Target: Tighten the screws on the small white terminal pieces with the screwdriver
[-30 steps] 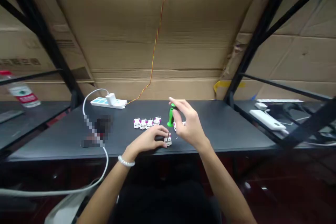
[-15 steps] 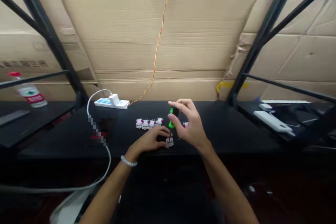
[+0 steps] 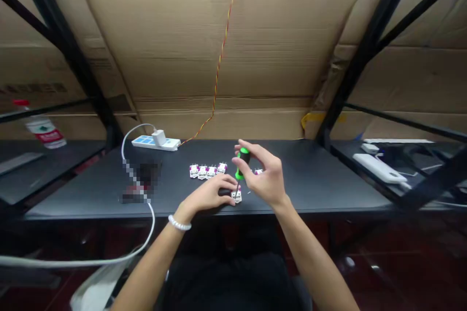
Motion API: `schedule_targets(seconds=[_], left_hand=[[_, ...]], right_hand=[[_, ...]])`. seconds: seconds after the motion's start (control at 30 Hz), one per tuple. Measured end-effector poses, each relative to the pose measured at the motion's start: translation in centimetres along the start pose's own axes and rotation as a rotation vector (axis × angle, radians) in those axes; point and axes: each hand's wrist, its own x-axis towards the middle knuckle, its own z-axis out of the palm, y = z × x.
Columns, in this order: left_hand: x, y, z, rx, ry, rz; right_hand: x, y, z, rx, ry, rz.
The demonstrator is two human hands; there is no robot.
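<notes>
My right hand (image 3: 263, 171) is closed on a green-and-black screwdriver (image 3: 242, 161), thumb and fingers around its handle. The shaft points down at a small white-and-purple part (image 3: 237, 195) near the table's front edge. My left hand (image 3: 213, 191) grips that part from the left, thumb and fingertips at its side. Behind the left hand stands a row of several similar white-and-purple parts (image 3: 203, 172). One more such part (image 3: 259, 172) shows partly behind my right hand.
A white power strip (image 3: 171, 145) with a plugged-in adapter (image 3: 158, 137) lies at the back left of the black table (image 3: 310, 184). Its white cable (image 3: 151, 233) runs over the front edge. Cardboard (image 3: 204, 48) closes the back. Black rack posts (image 3: 346, 68) flank the table.
The right fingers have shifted on the screwdriver handle, whose green top now shows. The picture is brighter at the table. My left hand stays at the part.
</notes>
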Motion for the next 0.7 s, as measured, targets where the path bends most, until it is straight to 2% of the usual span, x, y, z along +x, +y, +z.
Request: schedule_targets(seconds=[0.17, 0.33, 0.53, 0.7], left_hand=[[-0.04, -0.33, 0.14, -0.003, 0.003, 0.000], [-0.07, -0.31, 0.13, -0.012, 0.007, -0.009], [-0.04, -0.29, 0.10, -0.018, 0.005, 0.000], [0.05, -0.17, 0.14, -0.005, -0.001, 0.007]], right_hand=[[-0.25, 0.13, -0.24, 0.011, -0.105, 0.031], [0.01, -0.32, -0.38, -0.131, 0.015, -0.010], [-0.17, -0.42, -0.61, -0.030, -0.105, -0.017], [-0.06, -0.54, -0.51, -0.170, 0.002, -0.025]])
